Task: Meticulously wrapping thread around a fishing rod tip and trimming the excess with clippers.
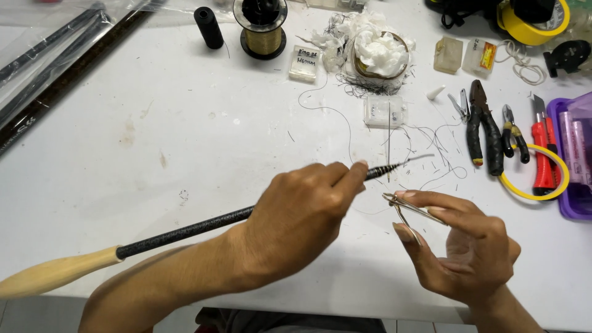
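Note:
My left hand point(302, 216) grips a thin black rod point(191, 227) with a pale wooden handle at the lower left; its tapered tip points right, toward loose thread near the table's middle. My right hand point(468, 246) holds small metal thread snips point(407, 209) between thumb and fingers, just below and right of the rod's tip. A thin dark thread point(345, 123) curls over the white table point(185, 142) behind the rod tip.
Black pliers point(484, 129), smaller cutters point(515, 132), a red utility knife point(542, 154) and a purple tray point(576, 160) lie at right. A gold thread spool point(262, 28), black spool point(208, 28), small clear boxes point(383, 111) and white wadding point(379, 49) sit at the back. Dark rods point(55, 68) lie far left.

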